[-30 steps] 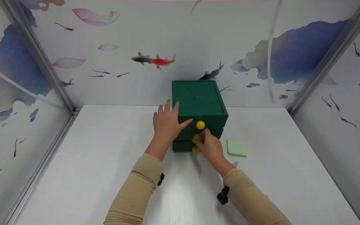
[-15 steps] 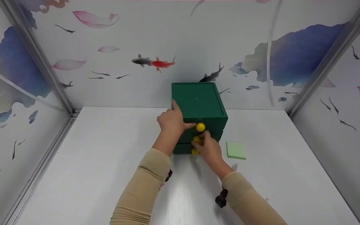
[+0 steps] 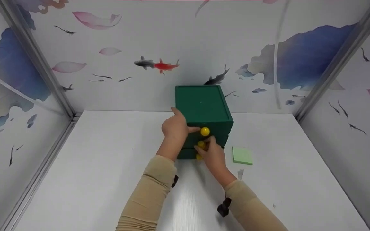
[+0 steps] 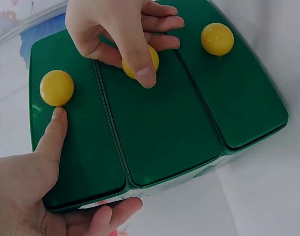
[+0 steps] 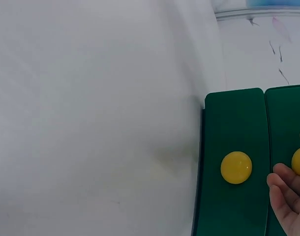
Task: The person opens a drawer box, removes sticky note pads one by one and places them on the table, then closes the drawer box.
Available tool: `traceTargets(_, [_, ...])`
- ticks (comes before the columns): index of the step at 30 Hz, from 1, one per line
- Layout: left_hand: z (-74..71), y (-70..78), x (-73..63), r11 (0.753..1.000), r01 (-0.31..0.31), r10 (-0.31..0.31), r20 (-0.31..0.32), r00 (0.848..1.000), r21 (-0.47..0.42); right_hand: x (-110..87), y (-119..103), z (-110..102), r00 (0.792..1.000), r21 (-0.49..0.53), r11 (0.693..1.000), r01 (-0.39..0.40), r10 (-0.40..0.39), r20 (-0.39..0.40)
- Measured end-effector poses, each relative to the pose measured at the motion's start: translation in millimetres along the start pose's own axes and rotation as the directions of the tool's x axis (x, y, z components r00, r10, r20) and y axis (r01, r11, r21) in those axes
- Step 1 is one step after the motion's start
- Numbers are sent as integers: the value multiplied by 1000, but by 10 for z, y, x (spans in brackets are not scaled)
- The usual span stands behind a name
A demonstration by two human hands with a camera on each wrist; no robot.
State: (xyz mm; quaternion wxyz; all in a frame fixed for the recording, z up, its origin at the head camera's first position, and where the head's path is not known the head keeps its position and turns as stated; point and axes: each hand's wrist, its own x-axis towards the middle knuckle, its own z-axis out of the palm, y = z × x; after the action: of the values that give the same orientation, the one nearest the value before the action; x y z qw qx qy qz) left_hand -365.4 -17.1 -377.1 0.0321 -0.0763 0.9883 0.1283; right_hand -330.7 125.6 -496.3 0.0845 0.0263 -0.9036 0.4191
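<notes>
While the left hand [image 3: 175,126] holds the green drawer box [image 3: 201,104] by its left side, its thumb touching the top yellow knob [image 3: 205,131], I see the right hand [image 3: 214,156] pinching the middle yellow knob [image 4: 154,57] between thumb and fingers. The box stands on the white counter [image 3: 92,176], before the patterned wall [image 3: 185,38] (from here I can't tell whether they touch). A pale green pad [image 3: 242,155] lies just right of the box.

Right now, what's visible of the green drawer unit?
The green drawer unit, plastic-looking, has three stacked drawers with round yellow knobs and a rimmed top. It stands upright on the white table near the back wall, drawers seemingly shut. The right hand pinches the middle knob; the left hand grips the left side, thumb by the top knob.
</notes>
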Motion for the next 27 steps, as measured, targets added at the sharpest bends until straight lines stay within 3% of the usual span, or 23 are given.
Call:
traceTargets(7, [14,-10,30,992,5,-3,9,1000,-124,52,-43,-43,999,-36,999,35,-34,29])
traceTargets(11, [27,-13,60,983,-3,7,18,1000,-185,51,-54,-42,999,-69,997,42,-42,4])
traceTargets(18, [28,-42,80,982,-18,24,27,999,-187,34,-72,-8,995,-182,981,71,-83,-59])
traceTargets(21, [34,-60,83,981,-33,38,19,999,-190,52,-85,-8,983,-322,937,134,-168,-79])
traceTargets(25, [47,-82,82,980,-46,49,11,999,-191,68,-110,-23,964,-520,833,188,-258,-65])
traceTargets(27, [47,-90,77,980,-44,48,16,999,-196,60,-133,-27,965,-571,799,188,-258,-43])
